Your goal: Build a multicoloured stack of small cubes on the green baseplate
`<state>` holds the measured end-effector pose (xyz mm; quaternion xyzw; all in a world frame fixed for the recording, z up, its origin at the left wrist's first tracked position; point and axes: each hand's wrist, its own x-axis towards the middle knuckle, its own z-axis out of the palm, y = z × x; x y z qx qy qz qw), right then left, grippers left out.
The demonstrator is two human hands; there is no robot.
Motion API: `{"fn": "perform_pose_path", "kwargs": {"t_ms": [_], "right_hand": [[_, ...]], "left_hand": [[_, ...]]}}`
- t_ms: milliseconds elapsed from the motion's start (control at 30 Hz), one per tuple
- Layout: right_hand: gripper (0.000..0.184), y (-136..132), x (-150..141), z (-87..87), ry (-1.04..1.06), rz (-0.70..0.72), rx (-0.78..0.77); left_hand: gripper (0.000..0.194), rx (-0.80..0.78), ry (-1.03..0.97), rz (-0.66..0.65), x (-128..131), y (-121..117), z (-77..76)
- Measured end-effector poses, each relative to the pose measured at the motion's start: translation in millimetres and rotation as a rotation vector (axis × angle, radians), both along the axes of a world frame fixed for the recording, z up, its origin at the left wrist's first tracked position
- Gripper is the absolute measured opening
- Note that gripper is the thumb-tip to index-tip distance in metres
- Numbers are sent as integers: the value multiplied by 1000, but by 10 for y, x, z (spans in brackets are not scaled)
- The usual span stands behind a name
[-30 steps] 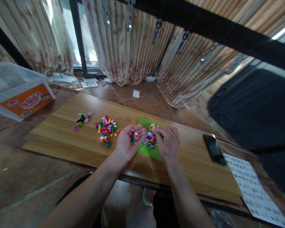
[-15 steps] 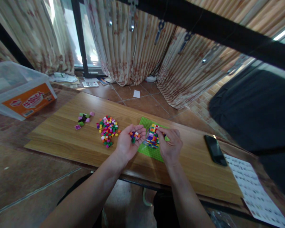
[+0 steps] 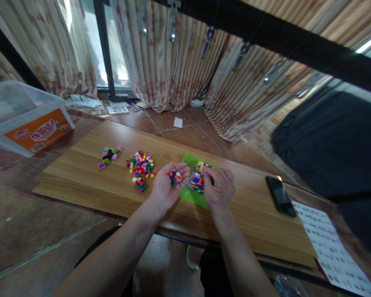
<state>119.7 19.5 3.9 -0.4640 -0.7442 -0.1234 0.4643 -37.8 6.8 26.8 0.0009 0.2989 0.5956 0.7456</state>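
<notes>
My left hand point(image 3: 165, 185) is cupped with the palm up, and several small toy building bricks point(image 3: 175, 177) in mixed colours lie in it. Just right of its fingertips, a many-coloured block built of bricks point(image 3: 197, 180) stands on a green studded baseplate point(image 3: 190, 199). My right hand point(image 3: 220, 185) is over the right side of this block, thumb and index finger pinched together at its top. Whatever is between those fingertips is hidden. The hand also covers the right part of the block and the baseplate.
Left of my hands, a pile of loose bricks point(image 3: 140, 169) and a smaller group of larger bricks point(image 3: 109, 154) lie on the wooden board point(image 3: 83, 181). A phone point(image 3: 280, 195) and a printed sheet point(image 3: 330, 243) are at the right. A clear plastic box point(image 3: 27, 119) stands far left.
My right hand has shifted slightly left over the brick block, its fingertips still pinched. My left hand stays in place with the bricks in its palm.
</notes>
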Motion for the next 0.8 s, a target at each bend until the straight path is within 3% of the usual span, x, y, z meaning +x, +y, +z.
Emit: {"fn": "perform_pose_path", "kwargs": {"t_ms": [233,800], "right_hand": [[14,-65,3,8,-107,-55,3],[18,-30,-11,22,-95,-66,-43]], "left_hand": [[36,0,-3,-2,-3,0,1],[34,0,22,-2,-4,-6,8]]}}
